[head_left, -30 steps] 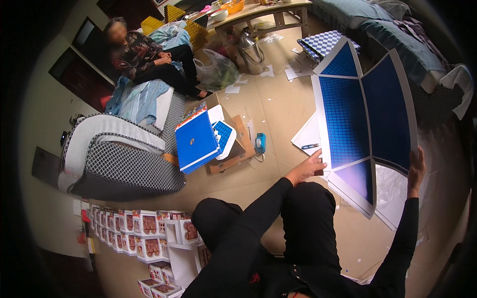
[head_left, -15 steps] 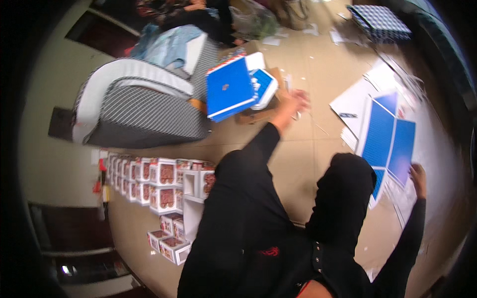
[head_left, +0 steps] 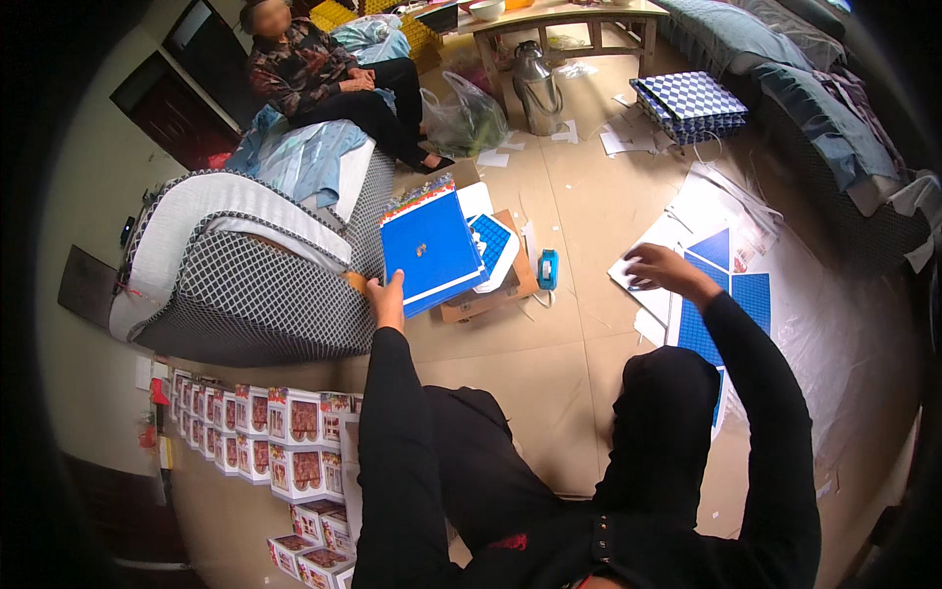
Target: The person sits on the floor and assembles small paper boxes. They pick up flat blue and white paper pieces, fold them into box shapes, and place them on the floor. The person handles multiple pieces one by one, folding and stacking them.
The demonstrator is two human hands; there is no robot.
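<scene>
My left hand reaches forward, fingers closed on the near edge of a flat blue sheet that tops a small stack. The stack rests on a brown cardboard piece on the floor, just beside the checked grey sofa. A second blue patterned sheet pokes out from under the top one, on its right.

My right hand is out to the right, well apart from the left, palm down with fingers spread, over white sheets on the floor. I cannot tell whether it presses on them or hovers. Just beyond it lies an unfolded blue patterned box blank, flat on the floor.

Between the two hands, a small blue tape dispenser stands on the floor.

Left of my legs: rows of small red-and-white boxes. Far side: a person sits on the sofa's end; a metal kettle stands by a wooden table; a stack of blue checked boxes sits at upper right.
</scene>
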